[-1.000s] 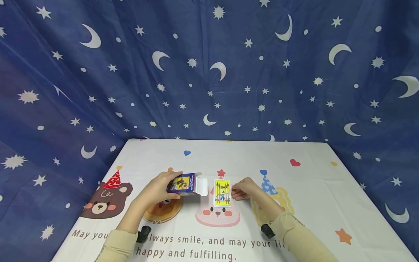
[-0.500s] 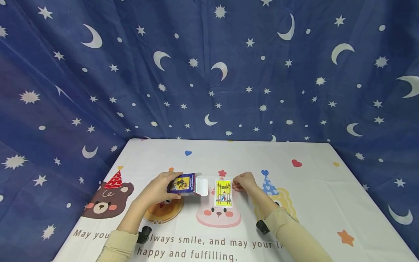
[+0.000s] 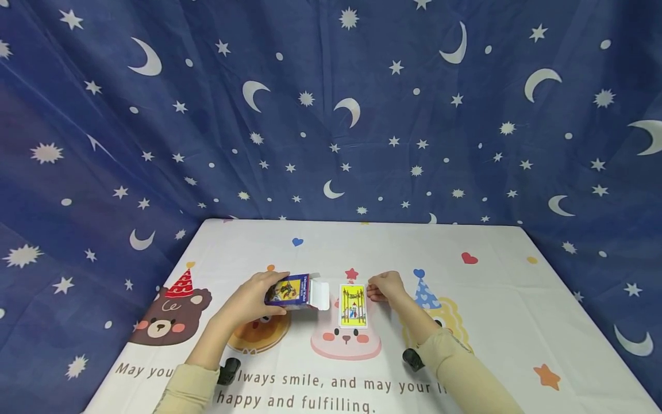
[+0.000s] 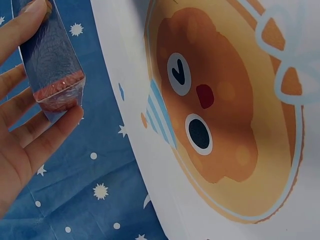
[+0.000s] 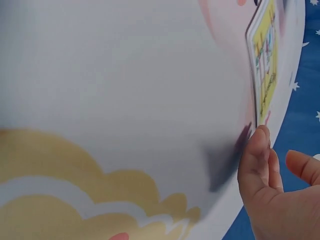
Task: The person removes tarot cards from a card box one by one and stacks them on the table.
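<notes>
My left hand grips a blue tarot card box from its left end, thumb on the near side and fingers on the far side. Its white end flap stands open on the right, towards a yellow tarot card lying face up on the tablecloth. In the left wrist view, clear wrap shines at the end of the box. My right hand is beside the card's upper right edge. The right wrist view has its fingertips right at the edge of the card, the thumb standing apart.
A white tablecloth with printed cartoon animals and lettering covers the table. Behind and to the sides hangs a blue curtain with moons and stars. Black wrist devices show below both arms.
My right hand has shifted slightly away from me along the card's right edge, its wrist moving a little left. My left hand and the box stay in place.
</notes>
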`<state>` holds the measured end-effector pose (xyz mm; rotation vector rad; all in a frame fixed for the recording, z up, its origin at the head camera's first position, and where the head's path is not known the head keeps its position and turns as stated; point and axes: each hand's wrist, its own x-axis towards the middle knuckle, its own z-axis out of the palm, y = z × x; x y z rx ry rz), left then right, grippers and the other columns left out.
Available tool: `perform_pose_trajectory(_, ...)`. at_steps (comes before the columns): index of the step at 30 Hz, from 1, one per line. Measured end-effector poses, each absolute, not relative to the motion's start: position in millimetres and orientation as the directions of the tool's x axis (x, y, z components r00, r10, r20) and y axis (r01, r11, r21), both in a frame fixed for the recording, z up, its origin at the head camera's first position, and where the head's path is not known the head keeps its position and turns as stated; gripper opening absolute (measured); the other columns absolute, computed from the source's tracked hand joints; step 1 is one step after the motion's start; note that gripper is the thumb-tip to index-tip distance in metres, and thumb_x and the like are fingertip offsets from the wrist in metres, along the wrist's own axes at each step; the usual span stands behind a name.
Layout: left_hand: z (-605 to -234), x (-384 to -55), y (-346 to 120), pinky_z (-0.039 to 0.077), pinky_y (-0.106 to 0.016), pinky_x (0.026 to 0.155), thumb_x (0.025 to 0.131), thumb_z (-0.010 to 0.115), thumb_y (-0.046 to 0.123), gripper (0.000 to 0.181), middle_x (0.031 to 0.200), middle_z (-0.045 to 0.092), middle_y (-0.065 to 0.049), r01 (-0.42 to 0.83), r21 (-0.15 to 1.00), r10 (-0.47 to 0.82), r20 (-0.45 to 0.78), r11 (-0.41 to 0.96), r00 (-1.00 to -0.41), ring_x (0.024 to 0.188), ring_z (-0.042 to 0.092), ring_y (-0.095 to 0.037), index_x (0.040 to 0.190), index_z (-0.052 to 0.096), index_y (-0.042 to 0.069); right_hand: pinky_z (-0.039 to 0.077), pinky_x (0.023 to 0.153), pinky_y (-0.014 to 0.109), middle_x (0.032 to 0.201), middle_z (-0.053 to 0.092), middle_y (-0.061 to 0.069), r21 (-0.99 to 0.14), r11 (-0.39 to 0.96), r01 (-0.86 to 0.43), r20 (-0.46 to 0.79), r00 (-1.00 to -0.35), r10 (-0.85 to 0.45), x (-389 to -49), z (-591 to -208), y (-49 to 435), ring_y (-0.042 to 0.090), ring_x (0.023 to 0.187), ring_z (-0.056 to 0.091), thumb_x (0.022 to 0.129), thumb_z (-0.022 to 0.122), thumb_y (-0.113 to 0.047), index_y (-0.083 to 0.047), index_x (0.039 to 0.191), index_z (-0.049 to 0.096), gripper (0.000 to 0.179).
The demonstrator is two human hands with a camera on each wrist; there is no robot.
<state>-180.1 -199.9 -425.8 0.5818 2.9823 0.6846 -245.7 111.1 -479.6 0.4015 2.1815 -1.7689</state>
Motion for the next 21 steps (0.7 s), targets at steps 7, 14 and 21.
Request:
perform_pose_trajectory(7,-429,-183,-196,0.042,-0.053,0.101,0.069,0.084,0.028,0.077,0.133,0.055,-0.014,0.371,0.428,0.378,0.072,0.824,-0.923,0.122,0.049,-0.035,0.135,0.050,0.009,0.055,0.054,0.018,0.068,0.064,0.005,-0.916,0.157,0.370,-0.370,-0.929,0.029,-238,-474,108,0.005,0.052,0.059,0.091,0.054,-0.005,0.016,0.108,0.056,0.026)
perform_pose_trajectory(14,-435,-189,-190,0.041,-0.051,0.103,0.069,0.084,0.028,0.076,0.132,0.055,-0.014,0.384,0.437,0.394,0.071,0.814,-0.916,0.122,0.050,-0.033,0.135,0.051,0.009,0.055,0.055,0.018,0.072,0.065,0.009,-0.933,0.142,0.330,-0.333,-0.943,0.005,-228,-467,96,0.006,0.054,0.059,0.090,0.056,-0.006,0.015,0.107,0.058,0.028)
perform_pose_trajectory(21,-437,-188,-187,0.041,-0.051,0.103,0.069,0.084,0.026,0.075,0.132,0.056,-0.013,0.359,0.453,0.378,0.052,0.816,-0.925,0.122,0.050,-0.032,0.135,0.051,0.011,0.054,0.058,0.018,0.078,0.065,0.012,-0.943,0.154,0.294,-0.303,-0.952,-0.037,-219,-462,85,0.008,0.059,0.059,0.091,0.056,-0.006,0.012,0.102,0.061,0.022)
